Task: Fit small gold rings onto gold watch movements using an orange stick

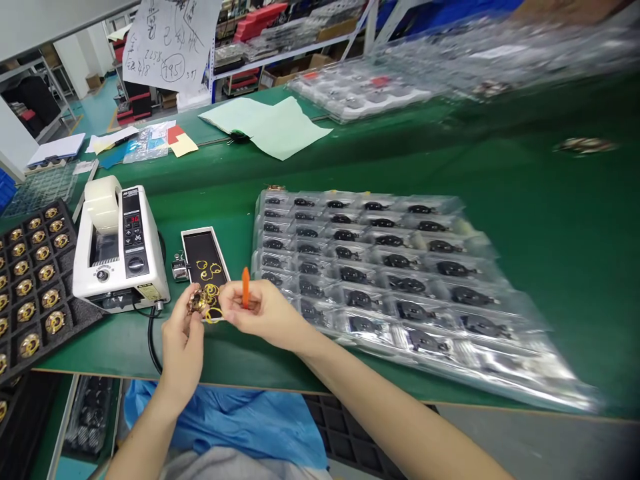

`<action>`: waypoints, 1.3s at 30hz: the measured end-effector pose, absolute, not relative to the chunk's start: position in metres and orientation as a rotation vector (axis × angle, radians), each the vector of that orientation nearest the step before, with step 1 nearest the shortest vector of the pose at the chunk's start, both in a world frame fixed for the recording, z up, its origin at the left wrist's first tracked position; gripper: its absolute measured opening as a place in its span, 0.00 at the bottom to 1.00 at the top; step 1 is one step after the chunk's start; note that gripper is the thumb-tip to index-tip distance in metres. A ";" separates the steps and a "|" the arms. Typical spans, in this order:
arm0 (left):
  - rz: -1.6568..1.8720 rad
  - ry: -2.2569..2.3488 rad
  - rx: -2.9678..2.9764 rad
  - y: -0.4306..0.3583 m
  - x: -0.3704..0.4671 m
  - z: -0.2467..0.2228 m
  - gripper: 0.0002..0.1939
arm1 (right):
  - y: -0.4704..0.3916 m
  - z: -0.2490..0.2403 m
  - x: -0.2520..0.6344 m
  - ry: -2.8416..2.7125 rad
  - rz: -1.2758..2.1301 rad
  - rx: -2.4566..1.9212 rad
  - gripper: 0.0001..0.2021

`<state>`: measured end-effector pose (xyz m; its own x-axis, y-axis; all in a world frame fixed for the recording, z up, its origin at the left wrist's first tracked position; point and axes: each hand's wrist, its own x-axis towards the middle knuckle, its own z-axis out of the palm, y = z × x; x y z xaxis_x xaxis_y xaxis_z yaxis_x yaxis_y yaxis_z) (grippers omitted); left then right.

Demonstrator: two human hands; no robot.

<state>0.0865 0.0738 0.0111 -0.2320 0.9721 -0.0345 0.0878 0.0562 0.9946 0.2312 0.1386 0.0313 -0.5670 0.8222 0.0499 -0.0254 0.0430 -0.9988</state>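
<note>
My left hand [183, 333] is closed on a small round gold metal part [199, 301], held up at the near end of a white-rimmed tray. In my right hand [260, 310] is a slim orange stick-like tool [245, 287], its tip pointing upward; its lower end is hidden by the fingers. The two hands are close together but apart. Several thin yellow rings [202, 265] lie on the black floor of the tray [227, 265], and some show between my hands. Whether my right fingertips also pinch a ring is unclear.
Left of the tray stands a white tape dispenser [150, 247], with a small metal tally counter [179, 268] nearer. A black foam tray [63, 277] at far left holds several gold round parts. Clear plastic trays [370, 263] with black parts cover the right side. Green sheets [290, 127] lie behind.
</note>
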 end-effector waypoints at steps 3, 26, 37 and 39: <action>1.351 1.424 0.960 0.072 0.084 0.012 0.23 | 0.146 0.033 0.235 -1.554 1.590 -0.923 0.12; 1.335 1.165 0.566 0.034 0.057 -0.014 0.25 | 0.323 0.038 0.373 -2.464 0.183 -1.937 0.06; 1.382 1.120 0.514 0.020 0.044 0.001 0.23 | 0.334 0.024 0.358 -2.779 0.134 -1.817 0.06; 1.389 1.106 0.513 0.019 0.042 0.003 0.22 | 0.327 0.021 0.359 -2.739 0.115 -1.817 0.08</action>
<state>0.0423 0.0186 0.0031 -0.1759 0.9345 -0.3096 -0.5111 0.1821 0.8400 0.3589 0.3274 0.0206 -0.3819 0.9101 -0.1607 0.9204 0.3903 0.0231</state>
